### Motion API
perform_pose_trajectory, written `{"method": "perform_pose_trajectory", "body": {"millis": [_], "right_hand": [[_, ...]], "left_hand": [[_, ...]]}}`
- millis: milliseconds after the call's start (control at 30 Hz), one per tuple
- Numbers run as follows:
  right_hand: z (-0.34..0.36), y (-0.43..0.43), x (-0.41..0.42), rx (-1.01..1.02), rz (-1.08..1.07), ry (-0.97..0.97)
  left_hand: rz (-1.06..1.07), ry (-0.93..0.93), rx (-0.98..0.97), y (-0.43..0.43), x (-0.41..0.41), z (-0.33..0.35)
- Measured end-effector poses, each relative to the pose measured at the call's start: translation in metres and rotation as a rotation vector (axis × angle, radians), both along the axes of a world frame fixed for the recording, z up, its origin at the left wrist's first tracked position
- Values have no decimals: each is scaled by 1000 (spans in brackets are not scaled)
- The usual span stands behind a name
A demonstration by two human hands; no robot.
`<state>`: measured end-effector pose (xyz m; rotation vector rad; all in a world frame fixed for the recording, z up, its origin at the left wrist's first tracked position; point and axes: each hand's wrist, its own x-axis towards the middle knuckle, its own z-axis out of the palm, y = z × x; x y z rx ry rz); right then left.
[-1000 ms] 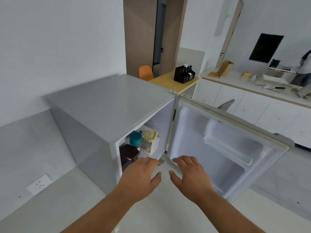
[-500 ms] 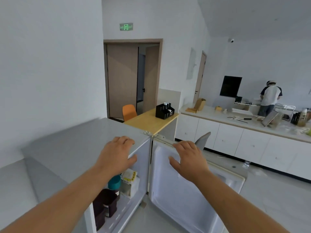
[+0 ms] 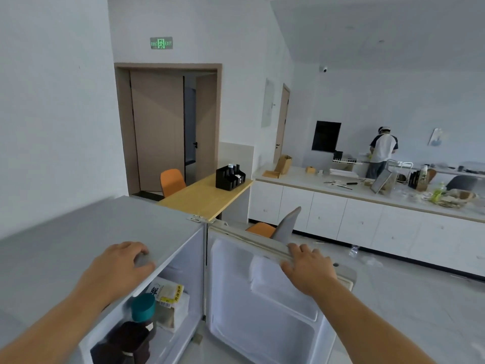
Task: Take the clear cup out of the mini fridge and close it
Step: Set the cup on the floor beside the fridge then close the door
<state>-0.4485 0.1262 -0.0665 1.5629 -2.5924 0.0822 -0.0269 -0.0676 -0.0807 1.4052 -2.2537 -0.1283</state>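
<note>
Hands both on the mini fridge, neither holding anything. Left hand lies palm down on the grey top near its front edge, fingers loosely curled, fingertips touching the surface and the thumb at the edge above the open compartment. Right hand rests on the top edge of the open door, fingers spread a little and draped over the door's rim, thumb on the inner side; a light hold on the edge, not a full wrap.

Door stands swung wide to the right, its white inner liner and moulded shelf facing the camera.

Interior visible below the left hand: a bottle with a teal cap, a dark brown container in front of it at the lower left, and a wrapped white package with a yellow label behind and to the right. Clear cup: cannot be made out among these items; most of the compartment is hidden by the top panel and the left forearm.

Background: wooden table just behind the fridge, carrying a black organiser; long white worktop to the right, with another person standing at it, back turned.
</note>
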Motion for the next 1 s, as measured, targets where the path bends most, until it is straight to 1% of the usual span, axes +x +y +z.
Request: {"method": "perform_pose_trajectory", "body": {"millis": [100, 300, 467, 567, 633, 700, 867, 1000], "right_hand": [[-8, 3, 3, -30, 37, 54], [-16, 18, 15, -76, 141, 69], [-13, 27, 34, -133, 136, 30], [-8, 28, 51, -190, 93, -48], [-4, 28, 64, -185, 78, -105], [1, 28, 79, -159, 94, -115], [13, 32, 119, -103, 202, -68], [16, 31, 150, -138, 330, -110]], "left_hand": [[5, 1, -20, -1, -1, -2], [4, 6, -28, 2, -1, 1], [-2, 12, -21, 4, -1, 3], [-11, 24, -23, 5, -1, 3], [-11, 35, -18, 4, -1, 2], [-11, 29, -19, 4, -1, 2], [-14, 27, -21, 8, 1, 4], [-24, 9, -18, 13, 2, 8]]}}
